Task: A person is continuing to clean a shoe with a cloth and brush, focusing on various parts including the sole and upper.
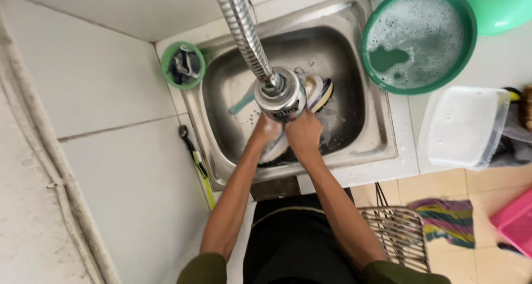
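Both hands are working low in a steel sink (374, 130), directly under the wide metal faucet head (281, 100). The left hand (266, 131) is closing its grip around a white shoe (275, 149), holding it from the left side, while the right hand (303, 134) is clenching over the same shoe from the right, knuckles up; whether it is also pinching a brush or cloth cannot be told, since the faucet head is covering that spot. The two hands are touching each other over the shoe. Just beyond the grip, toward the back of the sink, another shoe with a dark and tan sole edge (323, 93) is lying against the basin, and a teal handle (242, 103) is sticking out to the left of the grip. Far right of the hands, a green basin (471, 51) of foamy water is sitting on the counter (100, 84), with a clear plastic tub (464, 128) of suds beside it. To the left of the grip, a small green cup (183, 65) is resting at the sink's corner.
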